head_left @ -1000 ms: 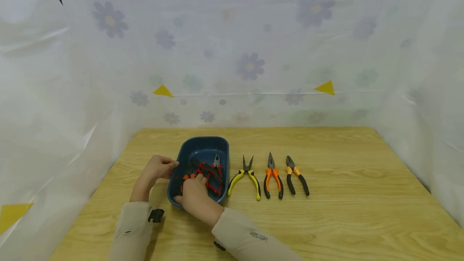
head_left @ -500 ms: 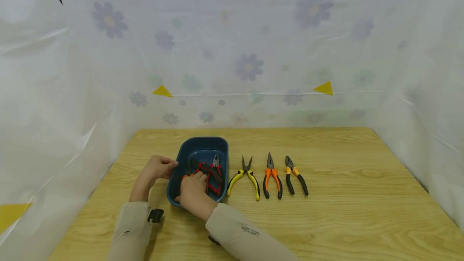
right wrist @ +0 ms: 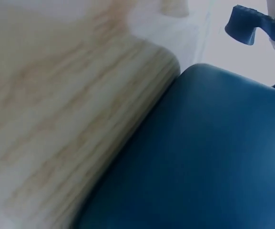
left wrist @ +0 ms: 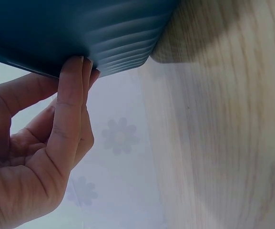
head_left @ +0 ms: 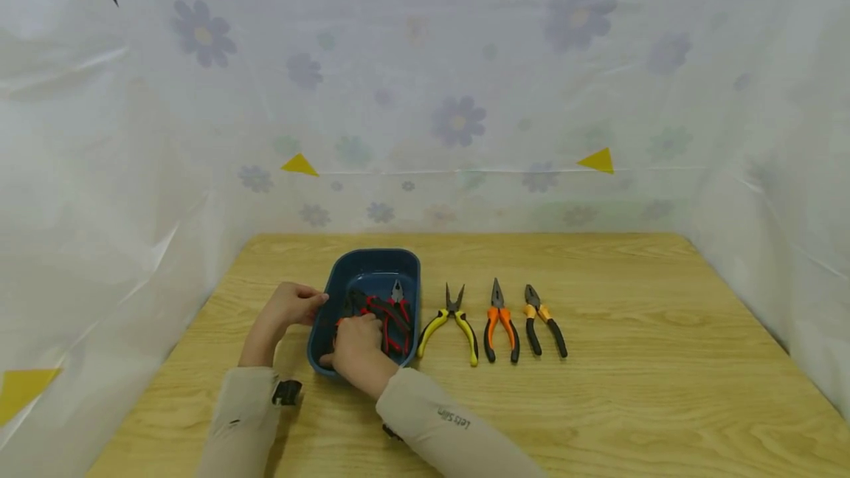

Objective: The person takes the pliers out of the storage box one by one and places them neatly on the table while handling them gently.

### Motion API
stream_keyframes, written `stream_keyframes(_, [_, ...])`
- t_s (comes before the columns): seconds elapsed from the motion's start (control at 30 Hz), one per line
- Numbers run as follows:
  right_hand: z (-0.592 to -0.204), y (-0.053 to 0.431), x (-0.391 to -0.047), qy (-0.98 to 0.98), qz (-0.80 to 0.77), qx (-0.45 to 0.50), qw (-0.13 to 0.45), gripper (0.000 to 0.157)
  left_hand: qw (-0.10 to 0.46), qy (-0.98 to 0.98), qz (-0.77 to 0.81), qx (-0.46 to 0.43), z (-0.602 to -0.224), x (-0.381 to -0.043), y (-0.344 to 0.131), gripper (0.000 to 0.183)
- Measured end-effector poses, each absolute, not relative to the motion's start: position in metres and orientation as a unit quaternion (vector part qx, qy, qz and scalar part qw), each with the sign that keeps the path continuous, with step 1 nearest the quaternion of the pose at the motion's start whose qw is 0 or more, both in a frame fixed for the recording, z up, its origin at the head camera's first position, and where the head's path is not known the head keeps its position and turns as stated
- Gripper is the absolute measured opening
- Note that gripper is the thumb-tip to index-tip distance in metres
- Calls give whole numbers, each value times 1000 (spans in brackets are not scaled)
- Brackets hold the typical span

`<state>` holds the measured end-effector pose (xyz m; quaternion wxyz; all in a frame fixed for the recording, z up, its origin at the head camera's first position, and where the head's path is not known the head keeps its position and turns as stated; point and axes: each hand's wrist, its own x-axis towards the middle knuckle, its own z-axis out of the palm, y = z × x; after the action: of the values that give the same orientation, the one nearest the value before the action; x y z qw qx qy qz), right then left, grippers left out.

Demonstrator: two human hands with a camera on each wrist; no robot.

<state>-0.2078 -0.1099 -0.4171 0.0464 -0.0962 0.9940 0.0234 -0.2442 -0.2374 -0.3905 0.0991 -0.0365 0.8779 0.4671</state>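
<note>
A dark blue plastic bin (head_left: 378, 260) holds several pliers, among them red-and-black pliers (head_left: 397, 316) with a bare metal nose. My left hand (head_left: 292, 305) pinches the bin's left rim; in the left wrist view its fingers (left wrist: 68, 102) lie along the ribbed outer wall while the thumb goes over the rim. My right hand (head_left: 358, 345) reaches into the near part of the bin, fingers bent downward over the tools. A bit of orange shows beside its knuckles. The fingertips are hidden, so any grip there is unclear. The right wrist view shows only the bin's outer wall (right wrist: 199, 157).
Right of the bin, pliers lie in a row on the wooden table (head_left: 631, 389): yellow-and-black pliers (head_left: 432, 329) close beside it, orange-handled long-nose pliers (head_left: 492, 327), and pliers with orange-and-black handles (head_left: 553, 332). A flower-patterned sheet (head_left: 412, 80) hangs behind the table.
My right hand has shifted slightly within the bin and covers more of the orange handles than before. The left hand stays at the rim, and the row of pliers has not moved.
</note>
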Motion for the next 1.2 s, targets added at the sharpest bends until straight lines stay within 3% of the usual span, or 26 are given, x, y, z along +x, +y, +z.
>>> stream_keyframes(0.47, [-418,-110,-211,995,-11,-75,59,75,100,877,468,-44,-390,-245,-239,34])
stream_keyframes(0.9, [-415,-96,-213,985,-118,-112,50,54,90,884,456,-44,-389,-243,-236,34])
stream_keyframes(1.2, [-414,-87,-213,974,-187,-120,52,52,91,882,460,-43,-391,-245,-235,35])
